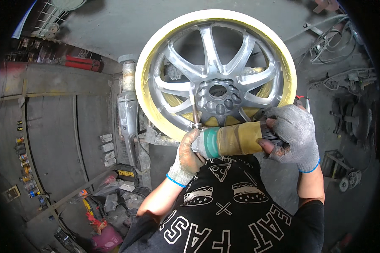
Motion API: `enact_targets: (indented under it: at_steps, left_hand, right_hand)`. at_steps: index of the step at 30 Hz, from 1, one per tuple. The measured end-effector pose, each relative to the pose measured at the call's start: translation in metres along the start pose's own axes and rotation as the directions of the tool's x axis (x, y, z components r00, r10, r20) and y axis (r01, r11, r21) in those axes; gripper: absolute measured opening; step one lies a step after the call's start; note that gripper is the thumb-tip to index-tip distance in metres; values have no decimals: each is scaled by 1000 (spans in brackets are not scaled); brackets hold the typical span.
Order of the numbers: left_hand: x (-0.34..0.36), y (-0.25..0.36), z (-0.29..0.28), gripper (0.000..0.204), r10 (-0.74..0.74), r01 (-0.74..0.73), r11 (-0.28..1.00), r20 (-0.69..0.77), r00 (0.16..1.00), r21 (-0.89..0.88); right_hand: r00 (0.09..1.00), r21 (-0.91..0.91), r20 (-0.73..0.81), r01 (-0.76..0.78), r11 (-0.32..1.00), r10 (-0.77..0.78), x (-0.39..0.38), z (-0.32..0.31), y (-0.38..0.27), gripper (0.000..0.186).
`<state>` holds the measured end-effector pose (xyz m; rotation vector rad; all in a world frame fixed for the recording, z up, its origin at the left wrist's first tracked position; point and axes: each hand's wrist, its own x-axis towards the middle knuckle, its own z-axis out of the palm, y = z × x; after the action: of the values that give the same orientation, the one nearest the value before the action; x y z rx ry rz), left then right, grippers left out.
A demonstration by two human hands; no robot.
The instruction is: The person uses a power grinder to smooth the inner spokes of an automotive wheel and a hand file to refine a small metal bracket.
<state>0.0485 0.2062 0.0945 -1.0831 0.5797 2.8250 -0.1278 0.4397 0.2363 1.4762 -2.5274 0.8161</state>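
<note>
My left hand [188, 157], in a dirty grey knit glove with a blue cuff, is closed around the head of a power grinder [236, 140]. Its body is wrapped in green and tan. My right hand [296, 133], gloved the same way, grips the dark rear end. From the head a spindle with a slim, pale-tipped bit [193, 105] points up toward an alloy wheel [217, 69]. That bit overlaps a left lower spoke; whether it touches cannot be made out. Yellow tape [154, 122] covers the wheel's outer rim, while the spokes and hub are bare, scuffed metal.
A dusty metal stand [128, 114] with a horizontal arm [160, 139] is beside and below the wheel. At lower left lies a pile of bags and tools [114, 206]. Cables [333, 46] hang at upper right, and a red cylinder [81, 63] lies at upper left.
</note>
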Motion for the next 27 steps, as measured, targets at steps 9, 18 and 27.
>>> enact_targets:
  at_steps: [9, 18, 27]
  left_hand:
    - [-1, 4, -2, 44, -20, 21, 999, -62, 998, 29]
    - [-3, 6, -5, 42, 11, -9, 998, -31, 999, 58]
    - [-5, 9, 3, 39, 73, -67, 992, -53, 996, 108]
  right_hand:
    - [1000, 8, -4, -31, 999, 31, -8, 6, -1, 38]
    - [999, 41, -6, -48, 998, 48, -18, 12, 1, 39]
    - [996, 46, -27, -80, 996, 81, -18, 14, -5, 41]
